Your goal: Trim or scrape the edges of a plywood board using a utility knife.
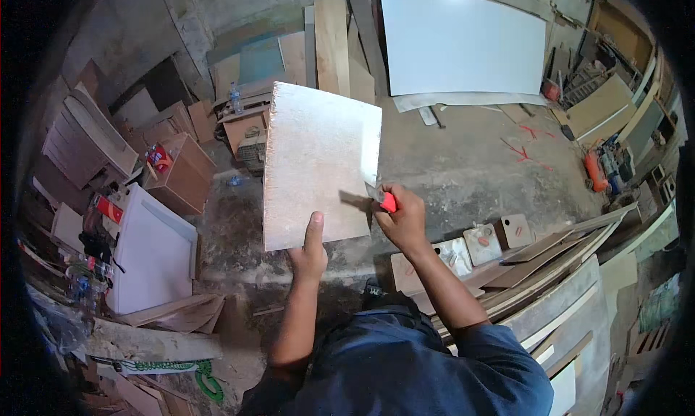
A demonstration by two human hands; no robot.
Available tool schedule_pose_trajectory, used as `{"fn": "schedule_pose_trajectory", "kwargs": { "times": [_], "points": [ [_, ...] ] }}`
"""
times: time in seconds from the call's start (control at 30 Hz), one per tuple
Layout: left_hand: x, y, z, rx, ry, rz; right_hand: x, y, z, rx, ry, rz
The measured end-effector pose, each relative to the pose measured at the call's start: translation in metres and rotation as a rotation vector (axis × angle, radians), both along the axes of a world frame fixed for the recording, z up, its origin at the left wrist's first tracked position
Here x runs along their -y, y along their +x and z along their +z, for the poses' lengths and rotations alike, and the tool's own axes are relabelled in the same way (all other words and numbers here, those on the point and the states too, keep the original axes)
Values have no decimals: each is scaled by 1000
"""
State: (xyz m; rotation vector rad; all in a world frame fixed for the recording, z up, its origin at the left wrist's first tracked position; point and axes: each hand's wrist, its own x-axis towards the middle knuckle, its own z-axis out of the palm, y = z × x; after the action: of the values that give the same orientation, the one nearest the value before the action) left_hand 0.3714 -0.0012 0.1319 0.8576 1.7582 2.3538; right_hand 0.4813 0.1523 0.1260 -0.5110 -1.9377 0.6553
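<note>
L hand (310, 253) is gripping the pale board (315, 163) at its btm edge, thumb lying up the near face, other fingers going behind & hidden, so can't tell how they're spread; R hand (405, 217) is curling its fingers tightly round a red-handled tool (389, 202), w/ the tool's metal end pointing at the board's R edge, low down, & casting a dark shadow across the face; can't tell if metal is actually touching wood. Board is being held up in front of the body, above the floor (463, 155), leaning a bit in view, its L edge looking rough & browner, a bright strip of light falling nr the R edge. Around: big white panel (463, 43) is leaning at the back wall, tall planks (331, 47) are standing just L of it, clear plastic bottle (236, 99) is standing behind the board's L side. Over L, brown box (181, 176) is sitting nr a white shallow panel (153, 253), & green coiled hose (208, 383) is hanging lower down. On R, red straps (523, 153) are lying on the floor, an orange power tool (595, 171) is resting by the clutter, & stacked boards (557, 253) are leaning nr the R arm, w/ pale square pieces (481, 244) lying beside them
</note>
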Motion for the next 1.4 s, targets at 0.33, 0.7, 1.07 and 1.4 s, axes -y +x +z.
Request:
{"fn": "schedule_pose_trajectory", "kwargs": {
  "times": [0.33,0.7,1.07,1.4],
  "points": [
    [-4,-7,-10,278,200,-61,-2,-4,-7,-68,-237,96],
    [4,-24,-9,544,341,-218,-18,14,24,259,-90,-41],
    [11,-27,-8,627,377,-341,-43,14,43,527,234,-78],
    [23,-24,-9,690,377,-416,-84,17,35,364,71,-217]
  ]
}}
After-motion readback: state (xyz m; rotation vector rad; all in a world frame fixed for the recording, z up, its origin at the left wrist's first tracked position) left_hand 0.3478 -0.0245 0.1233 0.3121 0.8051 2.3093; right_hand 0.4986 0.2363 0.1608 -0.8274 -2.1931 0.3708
